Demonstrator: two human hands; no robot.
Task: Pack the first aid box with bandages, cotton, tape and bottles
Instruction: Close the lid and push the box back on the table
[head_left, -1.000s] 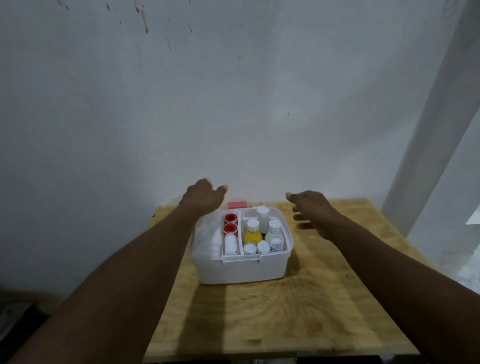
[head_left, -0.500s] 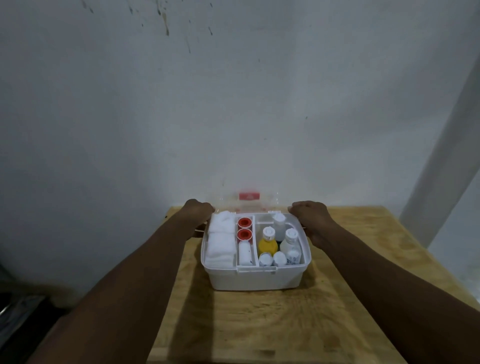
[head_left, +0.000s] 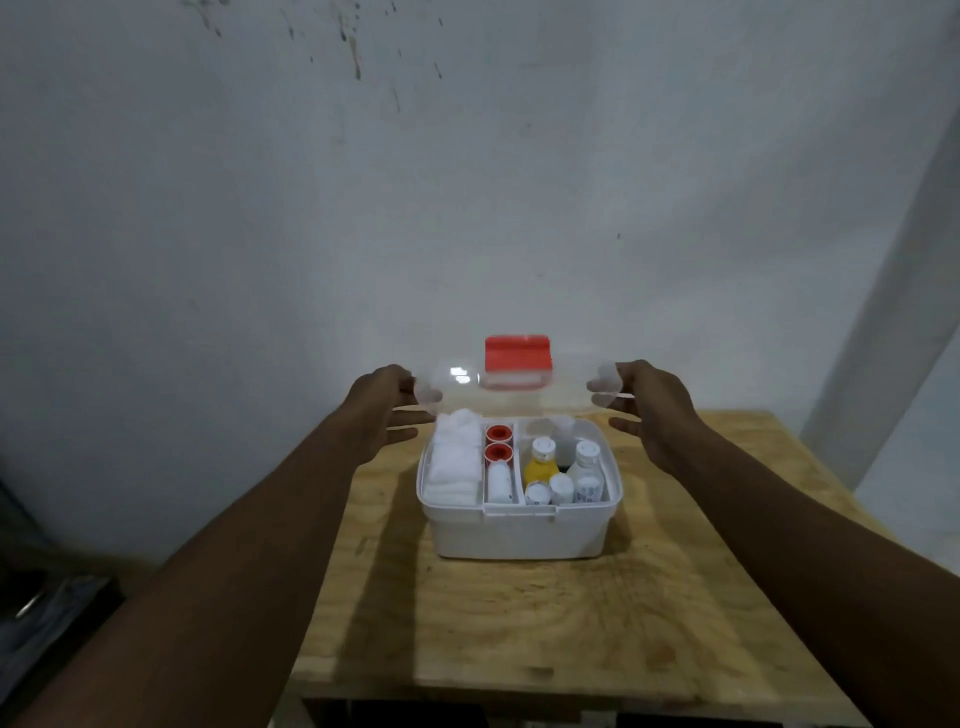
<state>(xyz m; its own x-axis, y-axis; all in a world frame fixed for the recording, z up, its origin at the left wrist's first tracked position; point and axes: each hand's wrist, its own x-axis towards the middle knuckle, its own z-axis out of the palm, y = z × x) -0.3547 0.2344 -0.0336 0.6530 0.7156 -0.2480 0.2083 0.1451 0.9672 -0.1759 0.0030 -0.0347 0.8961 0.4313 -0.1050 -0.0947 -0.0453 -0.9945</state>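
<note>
Head view: white first aid box sits on the wooden worktop, close to the far edge and about midway between the left and right edges. The box is open and its near wall faces the camera.

The clear lid with a red handle is raised above the box's far rim and tilted up. Left hand pinches the lid's left end between thumb and upper finger, with the lower fingers stretched straight underneath. Right hand holds the lid's right end the same way, thumb on top and lower fingers straight. Both forearms reach in from the near corners of the worktop.

The box has 3 compartments:
- Left: white cotton piled to the rim.
- Middle, narrow: 2 tape rolls with red cores at the far end. A white roll lies in front of them; cannot tell if it is a bandage or a bottle.
- Right: yellow bottle with a white cap, and a white bottle beside it on the right. 2 small white-capped bottles touch the near wall. Something pale sits at the far end, blurred behind the lid.

A grey speckled wall stands behind the worktop
</note>
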